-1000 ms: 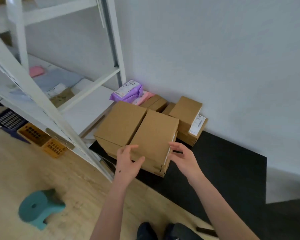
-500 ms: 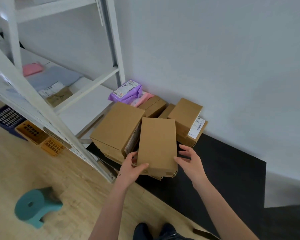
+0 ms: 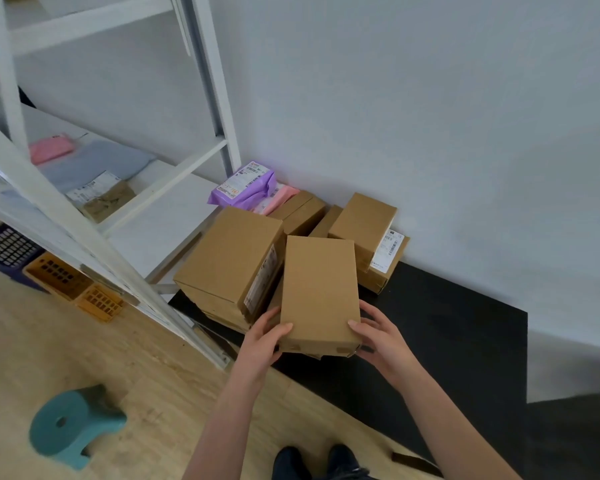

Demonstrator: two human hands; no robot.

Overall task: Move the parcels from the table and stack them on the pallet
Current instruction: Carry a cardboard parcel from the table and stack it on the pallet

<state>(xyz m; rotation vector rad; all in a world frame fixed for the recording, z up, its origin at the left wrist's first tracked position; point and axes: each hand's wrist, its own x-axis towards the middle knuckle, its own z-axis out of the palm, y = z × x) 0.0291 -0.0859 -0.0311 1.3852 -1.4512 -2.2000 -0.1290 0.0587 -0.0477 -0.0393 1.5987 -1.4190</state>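
Black mat (image 3: 447, 323) right free; stacked boxes (image 3: 229, 258) left (rack (image 3: 84, 244) beyond).

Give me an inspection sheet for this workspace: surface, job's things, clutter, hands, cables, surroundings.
Surface: black pallet on the wooden floor, against the wall.
Job's things: brown parcel over the pallet's near edge; larger box beside it at left; smaller boxes and purple mailer behind, by the wall.
Clutter: teal stool and orange crates on the floor.
Hands: left hand and right hand grip the parcel's near corners.
Cables: nothing seen.
Surroundings: white rack at left, holding more mailers.
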